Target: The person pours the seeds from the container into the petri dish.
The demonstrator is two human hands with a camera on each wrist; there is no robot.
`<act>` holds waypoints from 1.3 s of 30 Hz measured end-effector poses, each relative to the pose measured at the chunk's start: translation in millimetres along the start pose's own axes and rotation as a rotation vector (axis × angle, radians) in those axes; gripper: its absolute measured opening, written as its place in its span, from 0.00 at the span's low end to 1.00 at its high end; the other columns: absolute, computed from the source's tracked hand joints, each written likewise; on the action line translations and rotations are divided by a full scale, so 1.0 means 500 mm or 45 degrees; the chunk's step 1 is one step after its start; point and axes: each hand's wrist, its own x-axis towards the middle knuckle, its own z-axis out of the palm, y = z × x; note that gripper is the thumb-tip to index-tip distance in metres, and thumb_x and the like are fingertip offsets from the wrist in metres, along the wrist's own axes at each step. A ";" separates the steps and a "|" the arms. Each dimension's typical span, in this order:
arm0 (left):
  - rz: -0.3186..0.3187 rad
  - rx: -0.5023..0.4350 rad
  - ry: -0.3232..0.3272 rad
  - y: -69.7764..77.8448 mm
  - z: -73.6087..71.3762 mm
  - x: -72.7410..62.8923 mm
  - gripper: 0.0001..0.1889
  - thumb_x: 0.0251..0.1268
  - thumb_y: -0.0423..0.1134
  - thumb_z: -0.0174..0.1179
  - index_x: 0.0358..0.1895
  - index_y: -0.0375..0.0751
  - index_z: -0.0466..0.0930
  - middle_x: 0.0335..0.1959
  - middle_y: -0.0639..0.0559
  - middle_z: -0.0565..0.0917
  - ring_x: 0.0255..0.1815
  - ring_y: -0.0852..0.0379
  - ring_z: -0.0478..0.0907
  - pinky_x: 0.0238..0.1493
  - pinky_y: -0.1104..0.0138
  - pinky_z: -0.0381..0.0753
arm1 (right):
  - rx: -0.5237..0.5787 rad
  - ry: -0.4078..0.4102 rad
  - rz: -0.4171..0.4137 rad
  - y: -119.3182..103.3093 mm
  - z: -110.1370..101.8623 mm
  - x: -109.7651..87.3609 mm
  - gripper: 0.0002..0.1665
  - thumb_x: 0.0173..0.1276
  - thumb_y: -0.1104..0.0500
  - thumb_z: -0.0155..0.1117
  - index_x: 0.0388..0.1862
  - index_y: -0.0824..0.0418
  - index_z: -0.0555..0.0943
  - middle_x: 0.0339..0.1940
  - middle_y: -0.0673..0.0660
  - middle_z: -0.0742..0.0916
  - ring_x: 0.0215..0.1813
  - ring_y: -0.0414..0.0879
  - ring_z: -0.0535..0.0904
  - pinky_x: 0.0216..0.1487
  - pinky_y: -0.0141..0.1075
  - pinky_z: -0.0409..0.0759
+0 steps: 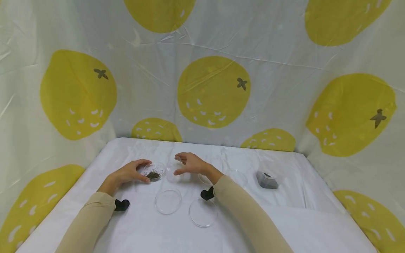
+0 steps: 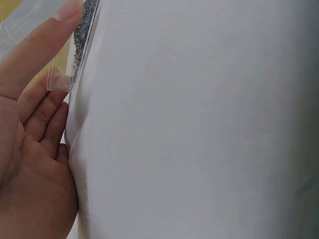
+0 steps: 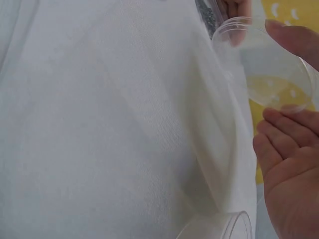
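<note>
Our left grip holds a clear dish of dark granules on the table. Our right grip pinches a second clear dish by its edges (tilted, just right of the first).

The person wears long, plain sleeves in pale beige. The left sleeve fills the lower left of the head view, soft cloth gathering into small creases by its cuff. The right sleeve runs from the bottom edge, right of centre, up toward the middle, fairly smooth. Beside each cuff I see a small matt-black piece, the left one and the right one both rounded and lobed, almost heart-shaped. The left hand and right hand are bare.
</note>
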 end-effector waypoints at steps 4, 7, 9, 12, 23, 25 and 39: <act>-0.008 -0.009 0.003 0.000 0.000 0.000 0.45 0.48 0.42 0.83 0.71 0.34 0.72 0.74 0.33 0.67 0.76 0.33 0.57 0.74 0.39 0.50 | 0.086 0.027 -0.015 -0.006 0.010 0.007 0.53 0.59 0.55 0.82 0.77 0.69 0.66 0.71 0.56 0.78 0.75 0.50 0.69 0.69 0.31 0.68; -0.021 -0.010 -0.001 -0.001 0.000 0.001 0.45 0.49 0.42 0.83 0.71 0.35 0.72 0.75 0.34 0.67 0.76 0.33 0.57 0.74 0.38 0.50 | 0.150 0.027 -0.038 -0.014 0.018 0.014 0.51 0.59 0.58 0.82 0.76 0.70 0.67 0.73 0.61 0.76 0.76 0.52 0.68 0.71 0.32 0.67; -0.033 -0.010 -0.004 -0.001 0.001 0.002 0.45 0.49 0.43 0.83 0.72 0.36 0.72 0.75 0.35 0.67 0.76 0.34 0.57 0.74 0.38 0.50 | 0.201 0.027 -0.053 -0.018 0.025 0.018 0.49 0.58 0.61 0.82 0.75 0.72 0.67 0.74 0.64 0.73 0.76 0.52 0.67 0.71 0.32 0.67; -0.039 0.003 -0.010 0.000 0.001 0.003 0.45 0.49 0.45 0.83 0.72 0.37 0.72 0.75 0.36 0.68 0.76 0.34 0.57 0.74 0.37 0.50 | 0.268 0.039 -0.065 -0.022 0.037 0.026 0.48 0.58 0.64 0.82 0.74 0.72 0.67 0.74 0.67 0.72 0.76 0.52 0.68 0.71 0.33 0.67; -0.018 -0.001 -0.011 -0.003 0.000 0.004 0.44 0.50 0.44 0.83 0.71 0.36 0.72 0.73 0.36 0.69 0.76 0.34 0.58 0.74 0.38 0.51 | 0.336 0.053 -0.009 -0.027 0.056 0.044 0.49 0.60 0.61 0.80 0.77 0.65 0.66 0.72 0.65 0.73 0.71 0.55 0.74 0.61 0.38 0.79; -0.015 0.001 -0.009 -0.003 0.000 0.004 0.44 0.50 0.44 0.83 0.71 0.36 0.72 0.74 0.36 0.69 0.76 0.34 0.58 0.74 0.38 0.52 | 0.341 0.052 -0.005 -0.028 0.056 0.046 0.49 0.61 0.60 0.80 0.77 0.65 0.66 0.73 0.65 0.73 0.71 0.55 0.75 0.61 0.39 0.79; -0.028 0.014 -0.013 0.004 -0.001 0.000 0.44 0.50 0.44 0.82 0.71 0.36 0.72 0.74 0.35 0.68 0.73 0.35 0.60 0.73 0.38 0.55 | 0.309 0.059 0.031 -0.047 0.069 0.062 0.48 0.59 0.59 0.81 0.77 0.60 0.70 0.69 0.57 0.79 0.71 0.55 0.74 0.64 0.39 0.77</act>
